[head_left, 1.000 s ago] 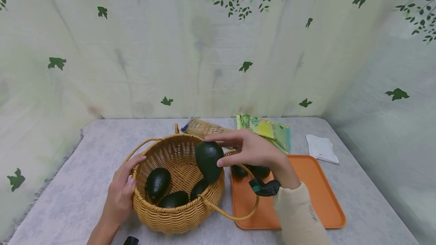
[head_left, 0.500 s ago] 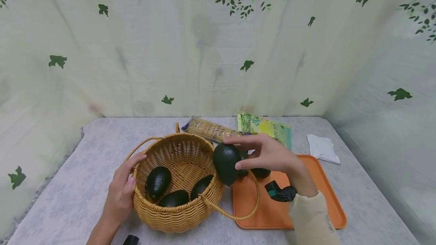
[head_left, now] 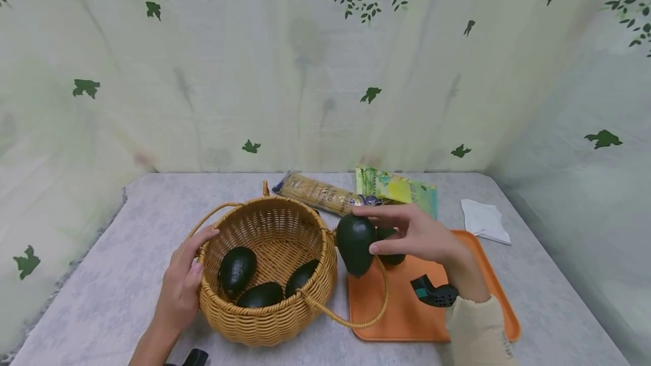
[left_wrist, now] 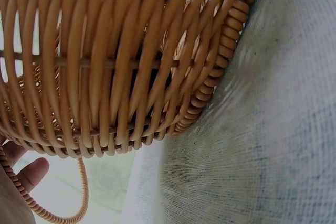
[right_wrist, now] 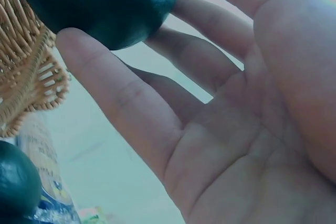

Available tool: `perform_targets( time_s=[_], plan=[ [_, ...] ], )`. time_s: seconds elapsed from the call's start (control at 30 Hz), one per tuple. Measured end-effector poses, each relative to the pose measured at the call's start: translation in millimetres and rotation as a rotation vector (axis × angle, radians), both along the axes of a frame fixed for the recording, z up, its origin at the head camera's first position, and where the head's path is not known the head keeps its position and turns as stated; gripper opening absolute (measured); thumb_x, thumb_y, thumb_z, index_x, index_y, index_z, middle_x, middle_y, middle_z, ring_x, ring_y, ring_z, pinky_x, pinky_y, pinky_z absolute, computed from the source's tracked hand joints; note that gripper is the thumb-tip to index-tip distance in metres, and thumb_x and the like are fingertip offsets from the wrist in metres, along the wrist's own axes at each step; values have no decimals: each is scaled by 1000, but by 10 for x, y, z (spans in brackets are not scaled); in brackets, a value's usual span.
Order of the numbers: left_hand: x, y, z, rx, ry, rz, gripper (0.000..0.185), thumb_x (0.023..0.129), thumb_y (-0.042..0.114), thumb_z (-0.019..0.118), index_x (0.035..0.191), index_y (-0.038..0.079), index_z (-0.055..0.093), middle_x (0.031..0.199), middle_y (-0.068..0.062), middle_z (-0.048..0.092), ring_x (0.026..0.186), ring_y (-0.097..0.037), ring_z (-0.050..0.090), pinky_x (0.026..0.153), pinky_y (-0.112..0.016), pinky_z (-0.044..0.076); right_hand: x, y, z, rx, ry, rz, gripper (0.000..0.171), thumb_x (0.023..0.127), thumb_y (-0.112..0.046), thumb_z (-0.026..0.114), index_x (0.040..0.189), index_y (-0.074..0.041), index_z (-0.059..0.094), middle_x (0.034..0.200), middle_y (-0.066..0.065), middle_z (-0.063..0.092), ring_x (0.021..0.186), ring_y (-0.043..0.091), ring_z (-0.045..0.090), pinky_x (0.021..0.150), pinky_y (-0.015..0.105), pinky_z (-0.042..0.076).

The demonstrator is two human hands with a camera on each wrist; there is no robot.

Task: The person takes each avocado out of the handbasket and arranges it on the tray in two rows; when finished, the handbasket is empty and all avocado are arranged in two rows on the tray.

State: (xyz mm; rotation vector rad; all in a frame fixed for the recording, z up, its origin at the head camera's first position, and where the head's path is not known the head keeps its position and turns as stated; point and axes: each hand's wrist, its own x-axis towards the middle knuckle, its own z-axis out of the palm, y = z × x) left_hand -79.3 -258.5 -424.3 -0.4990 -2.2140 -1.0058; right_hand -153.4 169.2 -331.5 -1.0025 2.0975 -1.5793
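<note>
**Avocado held just past the basket rim, over the tray's near corner**

Your right hand (head_left: 422, 237) pinches one avocado (head_left: 355, 244) between fingertips and thumb; it hangs in the air just outside the right rim of the wicker basket (head_left: 269, 312), above the left end of the orange tray (head_left: 483, 275). The basket's loose handle loop (head_left: 366, 318) droops over that same tray edge, right under the fruit. The tray's middle is bare orange; its back left corner holds a dark avocado (head_left: 391, 257), partly hidden behind your fingers, and you cannot tell whether more lie there.

Your left hand (head_left: 182, 287) grips the basket's left rim, thumb over the edge.

The table (head_left: 102, 298) is covered in a pale grey mottled cloth and ringed by a cream curtain (head_left: 254, 72) printed with green leaves, close behind and on both sides.

Count: three avocados in the basket (head_left: 236, 270), one in your hand, at least one on the tray. Two packets lie at the back, a tan one (head_left: 312, 194) and a green-yellow one (head_left: 402, 192). One white folded cloth (head_left: 483, 220) lies beside the tray's far right corner.
</note>
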Motion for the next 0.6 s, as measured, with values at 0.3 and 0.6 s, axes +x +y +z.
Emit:
perform_targets(
  time_s=[0.3, 0.6],
  plan=[
    [-16, 3, -1, 2, 28, -16, 54, 98, 7, 31, 146, 4, 55, 145, -11, 57, 128, -4, 45, 96, -23, 30, -13, 199, -16, 101, 2, -60, 61, 92, -15, 78, 149, -25, 58, 151, 5, 56, 132, 34, 59, 91, 41, 57],
    [-8, -1, -12, 14, 27, -13, 55, 97, 5, 31, 146, 5, 55, 145, -11, 58, 130, -3, 46, 97, -22, 30, -39, 443, -68, 185, 4, -196, 58, 90, -26, 80, 144, -33, 60, 150, 2, 56, 136, 35, 56, 102, 51, 52]
  ],
)
